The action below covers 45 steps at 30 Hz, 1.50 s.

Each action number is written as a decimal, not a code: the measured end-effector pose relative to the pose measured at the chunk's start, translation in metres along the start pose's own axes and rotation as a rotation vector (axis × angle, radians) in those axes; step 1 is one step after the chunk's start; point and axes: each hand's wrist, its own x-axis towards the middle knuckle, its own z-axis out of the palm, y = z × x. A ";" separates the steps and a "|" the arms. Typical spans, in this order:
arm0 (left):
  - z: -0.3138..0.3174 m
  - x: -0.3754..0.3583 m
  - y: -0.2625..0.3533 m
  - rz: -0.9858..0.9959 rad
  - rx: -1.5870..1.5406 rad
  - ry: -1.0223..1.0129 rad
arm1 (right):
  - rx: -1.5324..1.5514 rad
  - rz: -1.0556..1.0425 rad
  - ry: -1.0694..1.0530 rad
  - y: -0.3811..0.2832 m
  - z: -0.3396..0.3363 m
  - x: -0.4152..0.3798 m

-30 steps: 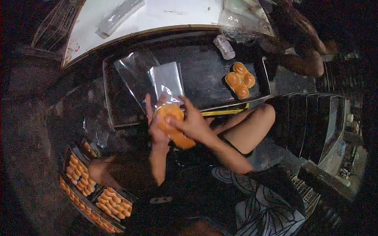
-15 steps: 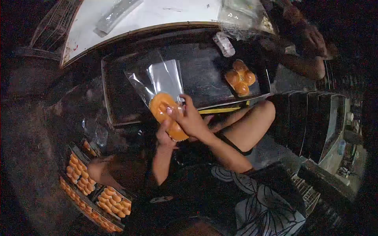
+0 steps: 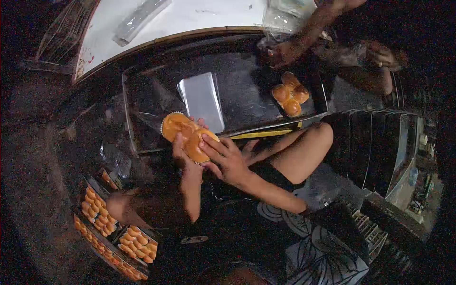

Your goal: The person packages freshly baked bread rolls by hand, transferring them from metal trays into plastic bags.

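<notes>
A glossy orange-brown bread point(image 3: 178, 126) in a pleated paper liner lies between my two hands above the near edge of the black tray point(image 3: 247, 76). My left hand point(image 3: 186, 152) supports it from below and the left, thumb on its top and fingertips showing past its far side. Across the bread's right end lie the fingers of my right hand point(image 3: 227, 156). Faint clear plastic shows beside the bread's upper left end. Just beyond my hands, a stack of clear plastic bags point(image 3: 202, 99) rests on the tray.
A cluster of round buns point(image 3: 290, 95) sits at the tray's right. Another person's hand point(image 3: 285, 53) reaches over its far right corner. Behind is a white tabletop point(image 3: 199, 14) with a plastic packet point(image 3: 142, 21). Trays of buns point(image 3: 137, 243) stand at lower left.
The bread has turned and shifted left in my hands, and my right hand now lies over its right end. Another person's hand has come over the wrapped item at the tray's far right.
</notes>
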 end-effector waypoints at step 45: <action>0.016 -0.014 -0.046 0.445 1.453 -0.275 | 1.250 1.017 0.088 0.088 0.013 0.010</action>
